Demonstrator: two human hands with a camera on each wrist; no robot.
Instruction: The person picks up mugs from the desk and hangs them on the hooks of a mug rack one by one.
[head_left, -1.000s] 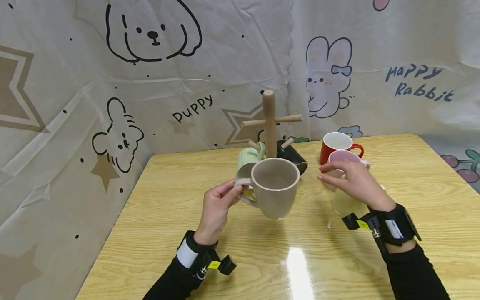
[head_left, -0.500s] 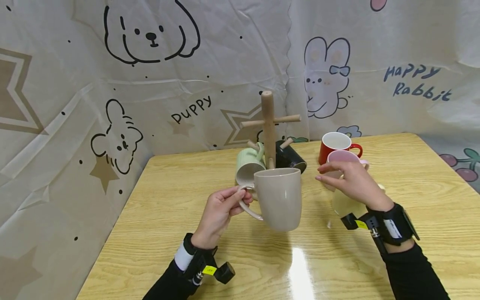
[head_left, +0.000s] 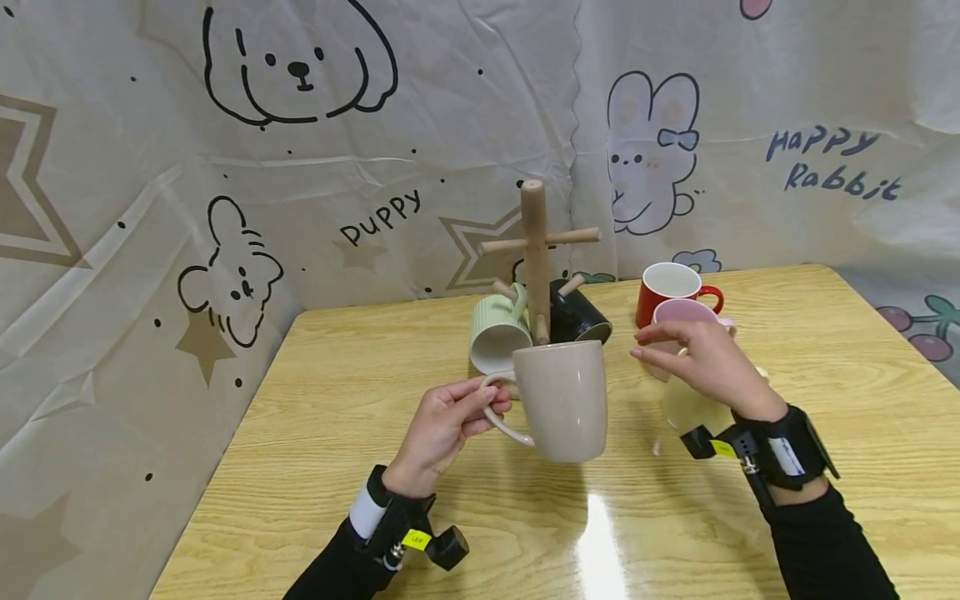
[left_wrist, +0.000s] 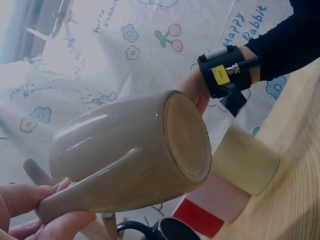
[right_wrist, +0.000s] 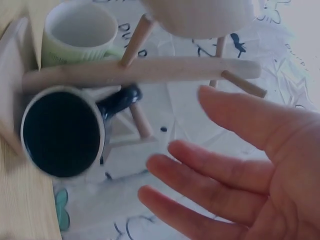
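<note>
My left hand (head_left: 446, 429) pinches the beige mug (head_left: 564, 404) by its handle (left_wrist: 90, 190) and holds it above the table (head_left: 322, 417), in front of the wooden rack (head_left: 535, 267). The handle points to my left. The mug's long axis is near upright but leans, rim tipped away from me toward the rack, so from my head I see the outer wall rather than the inside. My left wrist shows the round underside (left_wrist: 187, 137), hidden from above.

My right hand (head_left: 708, 367) is relaxed with its fingers apart, above the yellow mug (head_left: 693, 408) and near the pink mug (head_left: 685, 311); the red mug (head_left: 651, 307) stands behind them. My right wrist shows the rack's flat base (right_wrist: 12, 75) and looks into the dark mug (right_wrist: 62, 132); it is blurry, so I can't be sure that mug's handle loops a peg. The green mug (head_left: 491, 317) lies tilted at the rack's left.

The table's far edge runs behind the rack. Open wood stretches from my left hand to the left edge, and a gap separates the beige and yellow mugs.
</note>
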